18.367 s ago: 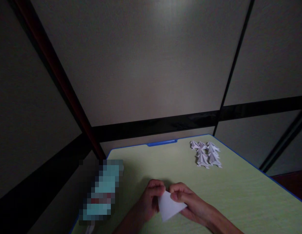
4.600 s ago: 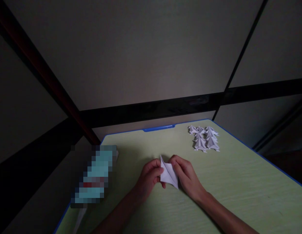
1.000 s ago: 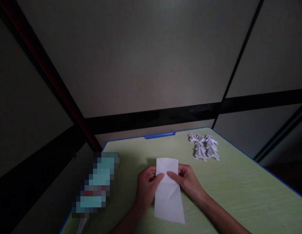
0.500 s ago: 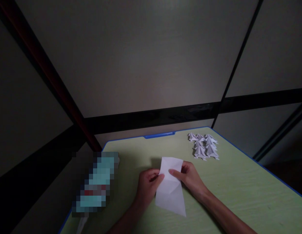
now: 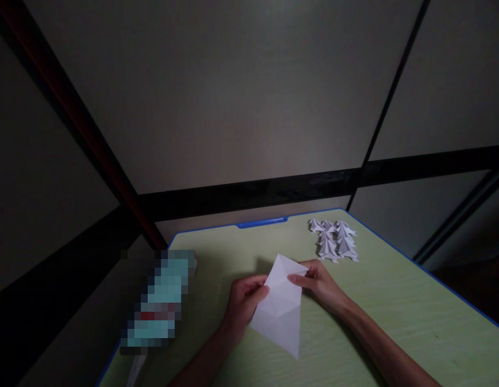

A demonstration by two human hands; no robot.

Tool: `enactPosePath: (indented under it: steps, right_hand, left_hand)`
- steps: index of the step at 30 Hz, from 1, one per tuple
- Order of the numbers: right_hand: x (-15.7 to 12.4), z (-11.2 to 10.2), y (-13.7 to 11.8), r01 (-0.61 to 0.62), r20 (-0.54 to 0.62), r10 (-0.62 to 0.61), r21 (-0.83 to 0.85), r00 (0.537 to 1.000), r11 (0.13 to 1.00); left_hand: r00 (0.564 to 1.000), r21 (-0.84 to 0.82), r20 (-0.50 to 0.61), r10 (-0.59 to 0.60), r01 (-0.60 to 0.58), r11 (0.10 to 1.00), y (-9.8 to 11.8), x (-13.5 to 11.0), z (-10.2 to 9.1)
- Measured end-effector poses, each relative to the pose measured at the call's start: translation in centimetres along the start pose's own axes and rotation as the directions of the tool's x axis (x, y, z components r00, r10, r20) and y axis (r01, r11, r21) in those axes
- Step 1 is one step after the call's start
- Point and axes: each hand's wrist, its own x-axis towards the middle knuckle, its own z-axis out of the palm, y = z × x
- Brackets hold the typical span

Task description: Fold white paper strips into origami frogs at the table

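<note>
A creased white sheet of paper is held up over the table between both hands, tilted with one corner toward the far side. My left hand pinches its left edge, thumb on the front face and fingers behind. On the upper right edge, my right hand grips the paper with the thumb across its face; its other fingers are partly hidden behind. Beyond the right hand lie several folded white paper figures, set close together in two columns.
The pale green table has a blue rim and a blue handle-like strip at its far edge. On the left lies a pixelated teal object. Panelled wall or cabinet doors stand right behind the table.
The paper has turned clockwise in my hands, its top corner now pointing up and its lower end swung left. My right hand has shifted slightly right and up along the edge.
</note>
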Motion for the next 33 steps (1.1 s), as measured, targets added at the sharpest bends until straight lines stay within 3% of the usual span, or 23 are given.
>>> enactPosePath:
  steps: [5,10,17,22,27,33]
  right_hand:
    - [0.1,-0.4,0.4,0.008,0.007,-0.009,0.074,1.0,0.997]
    - [-0.1,-0.3,0.3,0.048,-0.034,-0.046,0.063,0.998,0.997]
    - [0.0,-0.2,-0.5,0.28,0.038,-0.278,-0.087,0.96,0.956]
    - [0.2,0.3,-0.5,0.379,0.074,-0.372,-0.129,0.925,0.917]
    - [0.0,1.1,-0.3,0.389,0.095,-0.38,-0.115,0.92,0.914]
    - [-0.1,1.4,0.0,0.308,0.013,-0.309,-0.117,0.951,0.944]
  left_hand:
    - [0.998,-0.012,-0.013,-0.06,0.06,0.998,0.4,-0.1,-0.2]
    - [0.998,0.027,0.019,0.054,-0.054,0.998,0.4,0.0,-0.2]
    - [0.987,0.117,0.062,0.146,-0.152,0.981,0.6,-0.2,-0.2]
    - [0.979,0.085,0.157,0.133,-0.148,0.985,0.6,-0.7,0.1]
    - [0.989,0.115,0.133,0.071,-0.087,0.99,-0.2,-0.5,0.8]
    - [0.999,0.268,0.039,0.036,-0.045,0.962,-0.4,-0.1,1.1]
